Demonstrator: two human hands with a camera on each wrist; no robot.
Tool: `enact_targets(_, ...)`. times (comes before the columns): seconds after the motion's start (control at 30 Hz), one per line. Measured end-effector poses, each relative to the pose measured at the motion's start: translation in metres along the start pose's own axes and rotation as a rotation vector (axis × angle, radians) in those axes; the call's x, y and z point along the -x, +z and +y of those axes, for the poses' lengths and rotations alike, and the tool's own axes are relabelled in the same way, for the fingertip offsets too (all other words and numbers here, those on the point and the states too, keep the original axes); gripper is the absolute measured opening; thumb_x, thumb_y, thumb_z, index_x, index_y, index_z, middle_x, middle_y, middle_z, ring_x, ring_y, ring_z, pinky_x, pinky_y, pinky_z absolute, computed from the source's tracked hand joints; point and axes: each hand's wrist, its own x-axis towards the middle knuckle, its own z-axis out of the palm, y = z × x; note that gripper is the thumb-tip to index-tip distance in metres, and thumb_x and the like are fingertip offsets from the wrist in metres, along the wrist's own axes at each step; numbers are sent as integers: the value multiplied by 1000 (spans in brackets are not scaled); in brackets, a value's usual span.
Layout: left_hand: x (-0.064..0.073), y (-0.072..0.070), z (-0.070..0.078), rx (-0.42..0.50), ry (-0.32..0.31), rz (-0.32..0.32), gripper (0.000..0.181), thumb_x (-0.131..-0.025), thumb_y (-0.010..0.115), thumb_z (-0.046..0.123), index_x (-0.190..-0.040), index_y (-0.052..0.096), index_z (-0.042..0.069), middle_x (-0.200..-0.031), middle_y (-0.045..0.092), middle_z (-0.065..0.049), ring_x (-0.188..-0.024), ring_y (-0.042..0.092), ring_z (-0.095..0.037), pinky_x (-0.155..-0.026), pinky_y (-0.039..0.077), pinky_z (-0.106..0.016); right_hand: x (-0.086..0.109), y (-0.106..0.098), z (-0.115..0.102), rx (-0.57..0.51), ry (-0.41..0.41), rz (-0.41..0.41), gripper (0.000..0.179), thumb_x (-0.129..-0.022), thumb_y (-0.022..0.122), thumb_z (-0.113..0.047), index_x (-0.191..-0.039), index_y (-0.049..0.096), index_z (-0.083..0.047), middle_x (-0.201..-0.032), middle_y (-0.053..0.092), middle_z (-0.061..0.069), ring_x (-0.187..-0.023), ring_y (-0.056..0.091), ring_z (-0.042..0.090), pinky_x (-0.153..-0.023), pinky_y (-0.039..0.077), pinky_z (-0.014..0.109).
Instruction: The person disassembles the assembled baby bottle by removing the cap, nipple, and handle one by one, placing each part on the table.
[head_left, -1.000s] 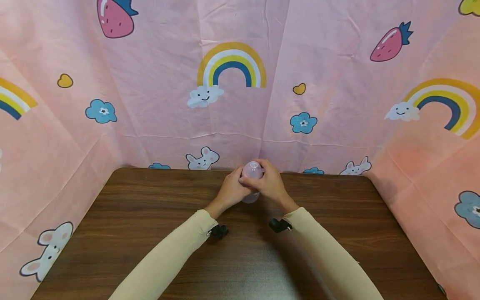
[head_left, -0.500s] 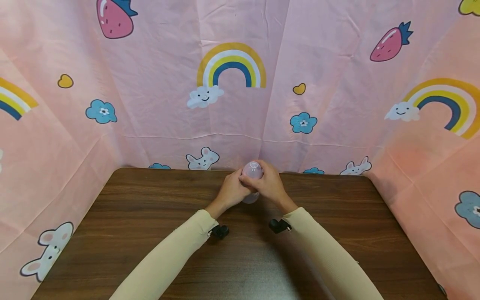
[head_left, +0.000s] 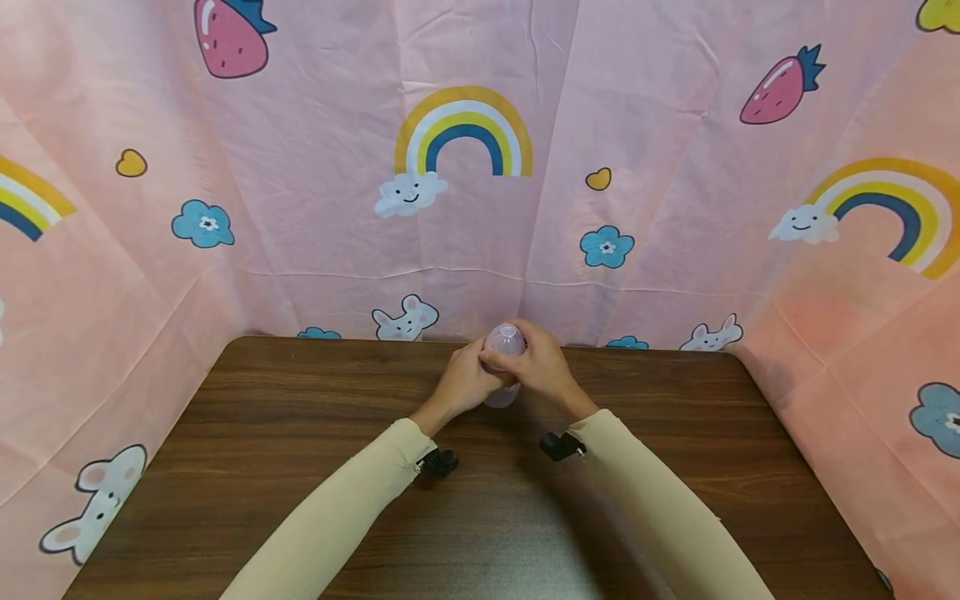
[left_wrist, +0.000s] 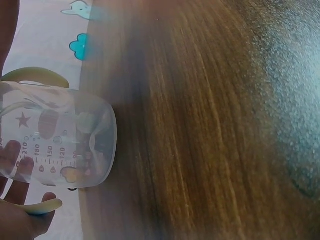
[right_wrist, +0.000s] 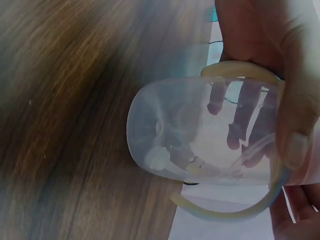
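A clear straw baby bottle (head_left: pixel 501 397) stands upright near the table's far edge, topped by a pale pink domed cap (head_left: pixel 507 337). My left hand (head_left: pixel 462 382) grips the bottle's body around its upper part, and its fingers show through the plastic in the right wrist view. The right hand (head_left: pixel 545 368) holds the cap, its thumb lying across the front. Two curved yellowish handles flank the body; one handle (left_wrist: pixel 40 75) shows in the left wrist view, another handle (right_wrist: pixel 230 212) in the right. Printed measuring marks (left_wrist: pixel 50 155) run along the wall, and a straw lies inside.
The brown wood-grain table (head_left: pixel 315 400) spreads around both arms. A pink printed cloth (head_left: pixel 480 225) hangs right behind the table's far edge and along both sides. Small black cameras (head_left: pixel 438 462) sit at the wrists.
The right wrist and sleeve shift very slightly to the right and up. The bottle and left hand stay in place, both hands keeping their grip.
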Motion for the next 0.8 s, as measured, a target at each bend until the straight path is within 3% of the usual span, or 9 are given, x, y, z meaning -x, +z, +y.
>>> enact_targets(0.4,2,2,-4,7,7,-3,61,-84,93,19,-133,66,-4,-125,74,-20,-115,70,-37,-98,60,-52,-4,9,4,85,48,35,66,-79,95,-54,-120,69,-9,-112,71,7,-101,68,25,-85,58,45)
enact_targets(0.8,2,1,-2,67,-37,-5,55,-83,91,14,-130,69,-2,-123,76,-18,-112,71,-33,-99,59,-51,-7,16,3,173,-5,127,50,-86,80,-50,-103,76,-3,-98,70,12,-91,68,32,-78,57,48)
